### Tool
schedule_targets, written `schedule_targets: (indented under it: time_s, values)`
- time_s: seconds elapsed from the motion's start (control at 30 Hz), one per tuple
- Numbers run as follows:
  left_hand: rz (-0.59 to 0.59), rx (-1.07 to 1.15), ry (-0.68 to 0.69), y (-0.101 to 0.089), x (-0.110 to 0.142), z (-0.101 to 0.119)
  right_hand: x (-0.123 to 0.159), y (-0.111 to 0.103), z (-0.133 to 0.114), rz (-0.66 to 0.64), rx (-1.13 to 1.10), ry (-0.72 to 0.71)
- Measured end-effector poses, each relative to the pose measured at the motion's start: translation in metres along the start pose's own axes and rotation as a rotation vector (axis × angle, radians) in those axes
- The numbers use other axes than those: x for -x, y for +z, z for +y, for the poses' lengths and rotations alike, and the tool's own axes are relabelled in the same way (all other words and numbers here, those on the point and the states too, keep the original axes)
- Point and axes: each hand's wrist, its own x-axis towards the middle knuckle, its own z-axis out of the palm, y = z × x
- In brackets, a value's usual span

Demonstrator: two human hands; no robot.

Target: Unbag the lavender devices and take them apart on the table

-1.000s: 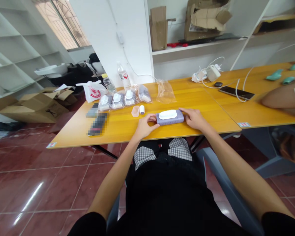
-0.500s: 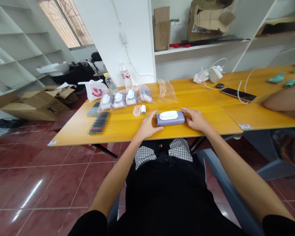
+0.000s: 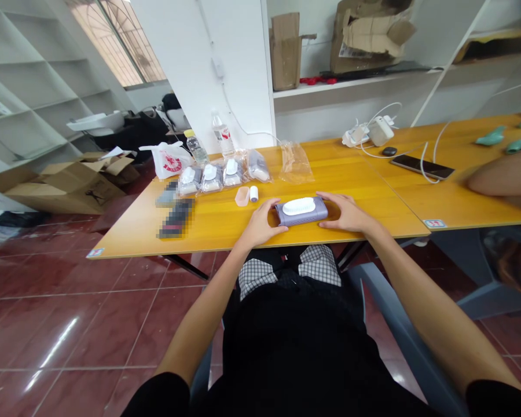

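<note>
A purple box-shaped object with a white ridged oval on top (image 3: 303,216) lies on the wooden table in front of me. My left hand (image 3: 260,225) curls around its left end, thumb at the near corner and fingers at the far corner. At the other end, my right hand (image 3: 346,213) does the same, its thumb along the near side and its index finger at the back. Gaps show between both palms and the box. Just beyond my left hand are a small white cylinder (image 3: 254,193) and a shallow pinkish tray (image 3: 242,196).
Several bagged purple-and-white items (image 3: 211,177) line the table's back left, before two bottles (image 3: 222,134). A white plastic bag (image 3: 169,160) and a blurred-out dark item (image 3: 176,218) are further left. At right lie a phone (image 3: 422,167), cables and another person's arm (image 3: 501,174).
My right thumb has stretched out along the near side of the box, and the fingers of that hand have come in closer. The box has turned very slightly.
</note>
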Motion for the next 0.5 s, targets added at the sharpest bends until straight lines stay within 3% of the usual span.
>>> schedule_targets:
  time_s: [0.23, 0.5]
  values:
    - [-0.058, -0.003, 0.015, -0.002, 0.000, 0.003, 0.001, 0.004, -0.001, 0.050, -0.088, -0.002]
    - [-0.100, -0.012, 0.041, -0.004, 0.000, 0.006, -0.015, 0.023, -0.025, 0.102, -0.339, -0.108]
